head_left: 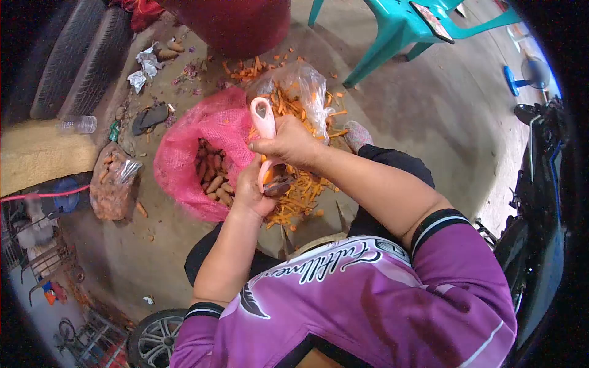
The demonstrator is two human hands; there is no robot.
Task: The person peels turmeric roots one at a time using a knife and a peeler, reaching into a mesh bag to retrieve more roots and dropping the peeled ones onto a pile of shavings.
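Observation:
My right hand (287, 144) is closed around a pale pink slicer (262, 118), a peeler-like tool with a loop at its handle's end. Just below, my left hand (251, 189) grips a sweet potato (268, 176) with orange flesh and a dark end. The slicer's lower part lies against the sweet potato, partly hidden by my fingers. Orange sticks (299, 195) are heaped beneath my hands, and more lie in a clear plastic bag (310, 86). At the left, a pink mesh sack (175, 162) stands open with several brown sweet potatoes (215, 175) inside.
A dark red tub (236, 27) and a teal plastic chair (392, 27) stand ahead. A clear bag of orange pieces (113, 184) sits beyond the sack, near tyres (80, 55). A motorcycle (534, 202) is at the right, a wheel (156, 340) at lower left.

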